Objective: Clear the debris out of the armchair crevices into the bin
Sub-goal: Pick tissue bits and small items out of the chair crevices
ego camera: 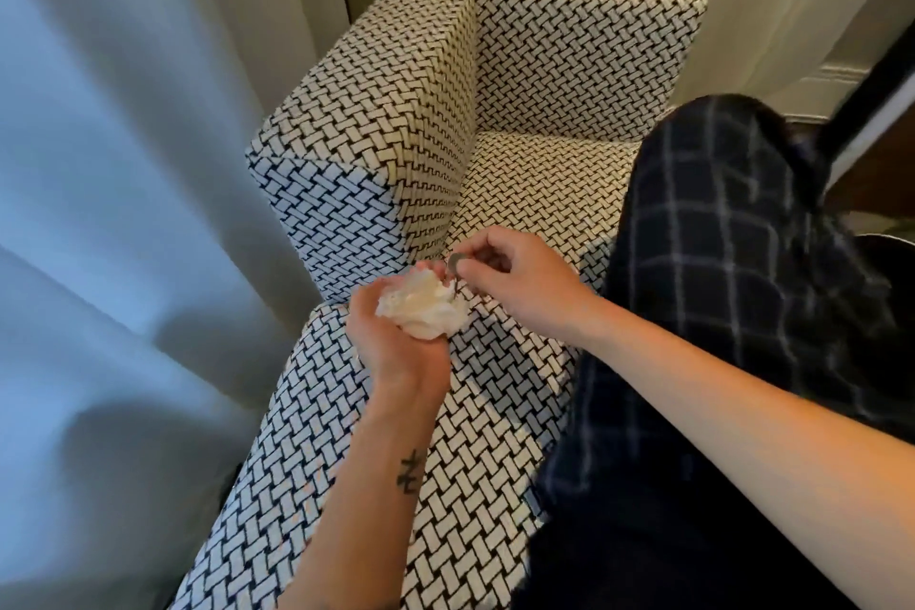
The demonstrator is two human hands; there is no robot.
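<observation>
Head view: your left hand [396, 342] is cupping a crumpled tissue [426, 310] over the armchair [376, 114] seat, and your right hand [515, 280] is pinching a small round piece [453, 263] beside it. Be tucking it deep inside the wad; no bin is showing.

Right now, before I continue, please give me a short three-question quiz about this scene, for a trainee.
1. True or false: the left hand holds a crumpled white tissue.
2. The right hand pinches: A) a small round grey object, B) a pen, C) a spoon.
3. Fill in: the dark checked fabric covers the armchair's ____ side in the picture.
Key: 1 true; 2 A; 3 right.
</observation>
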